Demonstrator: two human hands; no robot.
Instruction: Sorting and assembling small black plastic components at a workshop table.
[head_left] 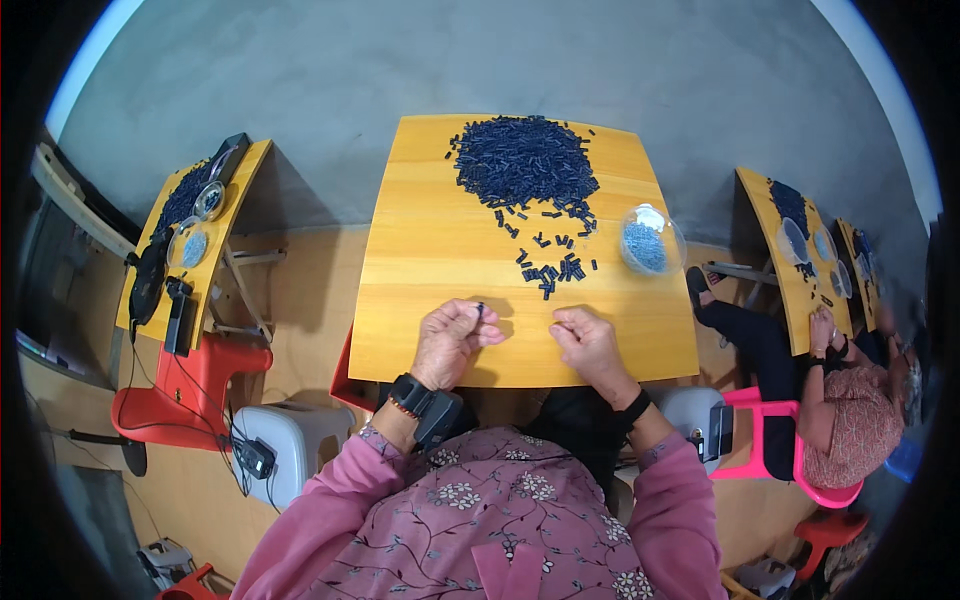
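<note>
left grip (450,337) pinching one little dark piece (480,310) over the counter (415,250)
right grip (590,345) is across from it, fingertips together, can't tell if anything's in there, loose dark pieces (570,268) lie just beyond both grips with the big dark pile (523,160) further past them, and a clear bowl (678,247) of blue bits (644,247) sits beyond the right grip, off to its right

No lettering can be read here; no legible label, number, brand or sign either
</note>
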